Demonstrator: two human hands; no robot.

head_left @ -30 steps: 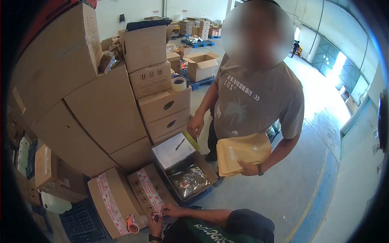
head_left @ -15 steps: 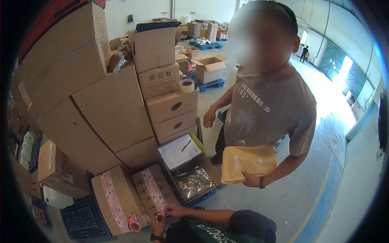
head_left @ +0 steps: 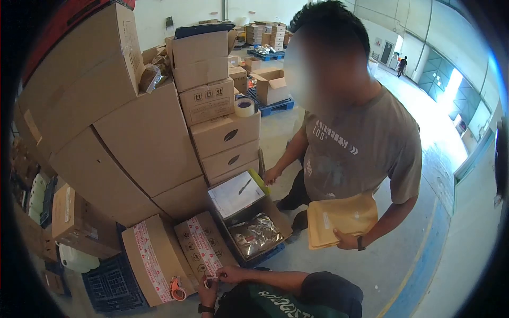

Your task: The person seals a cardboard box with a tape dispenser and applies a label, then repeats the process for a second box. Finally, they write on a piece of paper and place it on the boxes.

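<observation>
At the bottom edge my left hand (head_left: 207,293), with a watch on its wrist, and my right hand (head_left: 229,274) meet over a small red-and-white piece of tape (head_left: 211,280). Both pinch it, just above the corner of a carton sealed with red-printed tape (head_left: 201,250). An orange tape dispenser (head_left: 177,290) rests on the neighbouring taped carton (head_left: 151,262), left of my hands. Beyond them is an open box of silvery foil bags (head_left: 255,236), with a white sheet and a pen (head_left: 236,193) lying on its raised flap.
A co-worker in a grey T-shirt stands opposite, holding yellow envelopes (head_left: 342,220) in one hand, the other hand (head_left: 272,175) by the white sheet. Stacked cartons (head_left: 143,138) rise on the left, one with a tape roll (head_left: 244,107) on top. A blue crate (head_left: 108,286) sits lower left.
The co-worker has leaned forward and lowered the free hand to the edge of the white sheet. My hands stay together at the tape piece.
</observation>
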